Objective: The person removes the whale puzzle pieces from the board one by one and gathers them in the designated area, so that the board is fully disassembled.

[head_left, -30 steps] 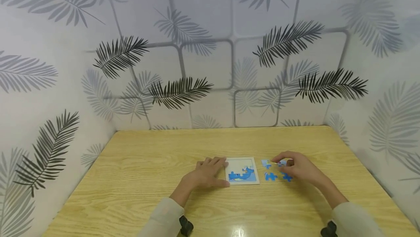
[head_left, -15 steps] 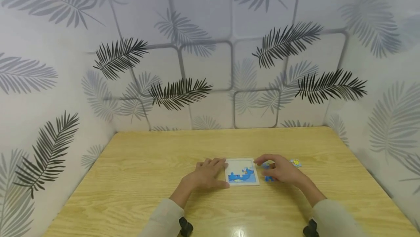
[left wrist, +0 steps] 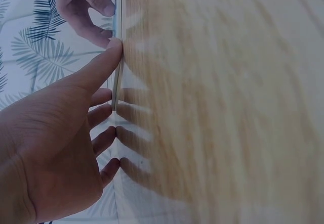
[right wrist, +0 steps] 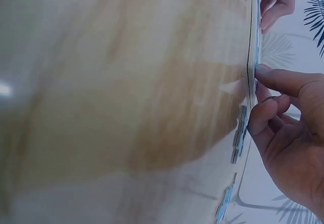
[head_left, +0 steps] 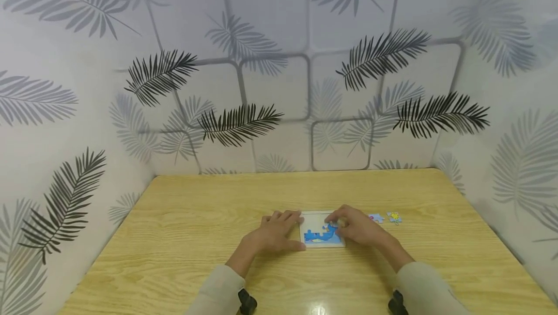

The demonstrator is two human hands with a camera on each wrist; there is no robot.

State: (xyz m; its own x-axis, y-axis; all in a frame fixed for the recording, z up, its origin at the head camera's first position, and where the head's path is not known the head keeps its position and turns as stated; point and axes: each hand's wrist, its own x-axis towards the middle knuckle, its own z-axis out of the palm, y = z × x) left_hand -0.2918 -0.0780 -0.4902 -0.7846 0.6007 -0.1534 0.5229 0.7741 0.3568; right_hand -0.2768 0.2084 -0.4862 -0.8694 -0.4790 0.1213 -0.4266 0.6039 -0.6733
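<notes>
A shallow white puzzle board (head_left: 313, 212) lies on the table, its lower part filled with a blue picture. My left hand (head_left: 273, 231) holds the board's left side, the fingers spread along the edge; in the left wrist view the fingertips and thumb touch the thin edge and tabletop. My right hand (head_left: 359, 227) bends over the board's right side, thumb and forefinger pinching a blue puzzle piece (head_left: 334, 226) at the picture's upper right, mostly hidden by the fingers. In the right wrist view its fingertips (right wrist: 260, 72) are right at the board.
Loose puzzle pieces lie right of the right hand: a light blue one with pink (head_left: 377, 218) and one with a yellow shape (head_left: 394, 217). The right wrist view shows stacked-looking piece edges (right wrist: 239, 135). A leaf-patterned wall (head_left: 279, 145) rises behind the wooden table (head_left: 196, 208).
My right hand has moved left from the loose pieces onto the board's right side, uncovering pieces on the right. My left hand stays at the board's left edge.
</notes>
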